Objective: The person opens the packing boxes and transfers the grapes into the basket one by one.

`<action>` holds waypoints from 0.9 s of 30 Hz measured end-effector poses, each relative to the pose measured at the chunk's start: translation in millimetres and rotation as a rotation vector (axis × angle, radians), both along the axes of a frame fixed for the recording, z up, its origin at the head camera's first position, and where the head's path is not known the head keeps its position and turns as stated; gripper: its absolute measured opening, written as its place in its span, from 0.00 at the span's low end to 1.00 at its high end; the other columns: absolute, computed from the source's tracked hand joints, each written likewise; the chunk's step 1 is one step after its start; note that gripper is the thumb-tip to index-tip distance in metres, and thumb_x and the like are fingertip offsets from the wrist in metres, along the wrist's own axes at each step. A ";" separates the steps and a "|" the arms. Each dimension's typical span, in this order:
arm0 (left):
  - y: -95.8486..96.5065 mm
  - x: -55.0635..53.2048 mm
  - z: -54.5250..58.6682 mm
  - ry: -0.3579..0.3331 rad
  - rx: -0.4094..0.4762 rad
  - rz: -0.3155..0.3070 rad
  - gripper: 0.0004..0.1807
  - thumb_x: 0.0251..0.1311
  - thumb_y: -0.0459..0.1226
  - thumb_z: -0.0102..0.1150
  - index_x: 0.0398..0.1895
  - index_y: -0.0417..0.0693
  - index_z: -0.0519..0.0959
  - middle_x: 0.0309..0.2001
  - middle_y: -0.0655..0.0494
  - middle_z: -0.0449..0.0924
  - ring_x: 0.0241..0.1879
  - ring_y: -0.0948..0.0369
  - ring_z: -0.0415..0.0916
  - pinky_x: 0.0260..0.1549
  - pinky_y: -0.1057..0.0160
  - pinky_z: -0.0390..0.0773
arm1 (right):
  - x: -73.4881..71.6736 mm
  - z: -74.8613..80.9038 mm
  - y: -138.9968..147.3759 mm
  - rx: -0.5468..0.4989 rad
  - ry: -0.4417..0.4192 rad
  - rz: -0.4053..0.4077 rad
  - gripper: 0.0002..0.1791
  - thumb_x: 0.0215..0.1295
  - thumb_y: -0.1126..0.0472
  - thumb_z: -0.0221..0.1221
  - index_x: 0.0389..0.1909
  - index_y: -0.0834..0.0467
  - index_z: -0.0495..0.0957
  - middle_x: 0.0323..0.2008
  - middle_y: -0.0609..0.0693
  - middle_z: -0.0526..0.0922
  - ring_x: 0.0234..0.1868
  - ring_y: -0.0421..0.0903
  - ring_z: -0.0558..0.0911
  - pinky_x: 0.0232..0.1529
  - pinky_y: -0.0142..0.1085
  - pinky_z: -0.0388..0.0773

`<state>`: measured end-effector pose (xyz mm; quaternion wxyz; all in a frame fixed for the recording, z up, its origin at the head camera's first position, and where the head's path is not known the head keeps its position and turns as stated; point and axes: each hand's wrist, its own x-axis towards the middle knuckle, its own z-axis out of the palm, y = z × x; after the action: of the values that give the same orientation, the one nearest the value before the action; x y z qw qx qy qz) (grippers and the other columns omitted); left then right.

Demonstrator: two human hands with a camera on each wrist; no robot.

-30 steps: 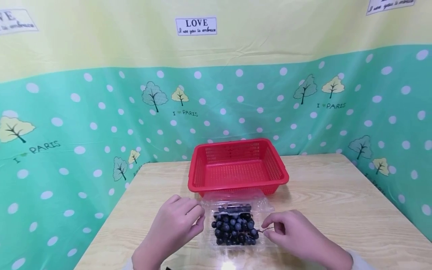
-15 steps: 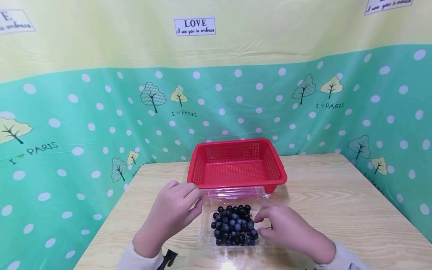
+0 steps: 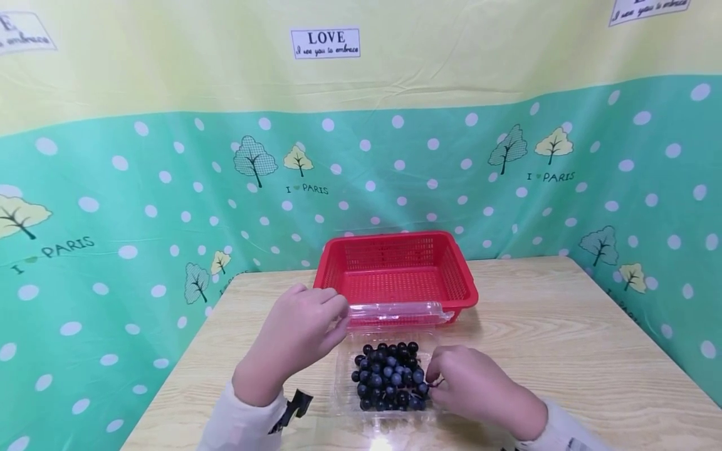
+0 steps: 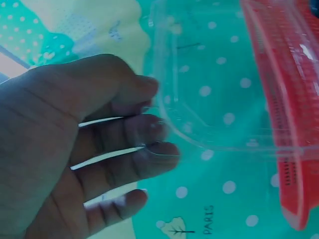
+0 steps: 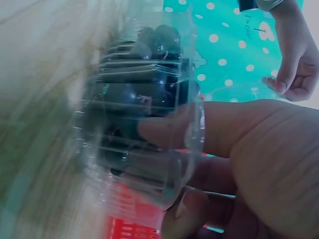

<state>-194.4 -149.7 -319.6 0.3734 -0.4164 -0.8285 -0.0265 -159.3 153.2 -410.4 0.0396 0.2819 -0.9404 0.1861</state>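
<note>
Many dark grapes (image 3: pixel 389 376) lay in a clear box (image 3: pixel 343 398) on the counter (image 3: pixel 547 313), in front of a red basket (image 3: pixel 395 285). The left hand (image 3: pixel 299 329) pinched the raised lid (image 3: pixel 395 310) near its corner; the right hand (image 3: pixel 474 383) reached the grapes' right side, its grip impossible to tell.

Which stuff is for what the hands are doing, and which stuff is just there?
Part of the job:
dark grapes, with the right hand at their edge
clear plastic box holding them
clear lid, held at its corner by the left hand
red basket, perhaps: behind the box, touched by neither hand

Just there:
wood-grain table
patterned cloth behind, with its LOVE print
</note>
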 end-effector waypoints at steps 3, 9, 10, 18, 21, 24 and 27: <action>1.6 -0.4 4.9 -0.022 -0.006 0.013 0.06 0.55 0.36 0.67 0.25 0.55 0.79 0.22 0.66 0.77 0.21 0.67 0.67 0.23 0.67 0.60 | -2.5 1.1 -3.9 0.023 -0.017 0.004 0.07 0.49 0.61 0.71 0.21 0.45 0.84 0.22 0.34 0.78 0.25 0.33 0.75 0.26 0.34 0.74; 1.8 2.6 5.8 -0.082 0.001 0.010 0.05 0.54 0.37 0.70 0.27 0.56 0.81 0.24 0.67 0.79 0.23 0.69 0.69 0.24 0.68 0.64 | -9.0 2.9 -7.6 0.062 -0.065 0.004 0.17 0.44 0.65 0.68 0.13 0.44 0.71 0.12 0.35 0.65 0.17 0.34 0.61 0.18 0.32 0.58; 1.8 3.3 5.7 -0.090 0.004 0.008 0.05 0.54 0.37 0.70 0.28 0.56 0.82 0.24 0.67 0.80 0.23 0.69 0.70 0.25 0.68 0.65 | -9.6 2.9 -7.5 0.067 -0.067 0.000 0.17 0.43 0.65 0.68 0.13 0.43 0.73 0.12 0.34 0.66 0.17 0.35 0.62 0.18 0.32 0.59; 0.9 9.2 6.5 -0.105 0.001 0.024 0.05 0.54 0.38 0.70 0.29 0.57 0.82 0.26 0.66 0.81 0.25 0.69 0.72 0.27 0.67 0.69 | -12.5 2.0 -5.2 0.095 -0.012 0.013 0.19 0.44 0.64 0.68 0.09 0.40 0.72 0.12 0.32 0.68 0.18 0.34 0.64 0.20 0.32 0.64; -0.8 10.8 6.7 -0.106 -0.005 0.033 0.05 0.53 0.38 0.71 0.29 0.57 0.82 0.26 0.66 0.81 0.26 0.69 0.73 0.27 0.67 0.70 | -12.4 3.7 -4.9 0.099 0.013 0.032 0.21 0.45 0.64 0.68 0.08 0.40 0.71 0.12 0.31 0.66 0.17 0.33 0.64 0.20 0.32 0.63; -3.0 11.6 6.8 -0.102 -0.006 0.034 0.06 0.53 0.38 0.71 0.29 0.58 0.82 0.26 0.67 0.81 0.26 0.69 0.73 0.28 0.66 0.70 | -12.2 6.5 -5.2 0.093 0.028 0.052 0.22 0.49 0.64 0.69 0.08 0.40 0.71 0.11 0.30 0.65 0.17 0.32 0.62 0.19 0.30 0.62; -4.9 11.7 6.9 -0.101 -0.003 0.034 0.06 0.54 0.38 0.71 0.29 0.58 0.82 0.26 0.67 0.81 0.26 0.69 0.73 0.27 0.66 0.68 | -12.0 9.1 -6.0 0.073 0.047 0.072 0.21 0.52 0.63 0.68 0.09 0.40 0.74 0.11 0.29 0.66 0.17 0.31 0.62 0.20 0.29 0.64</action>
<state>-182.7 -154.6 -312.7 0.3307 -0.4012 -0.8533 -0.0398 -171.3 147.1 -401.3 0.0447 0.3213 -0.9346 0.1461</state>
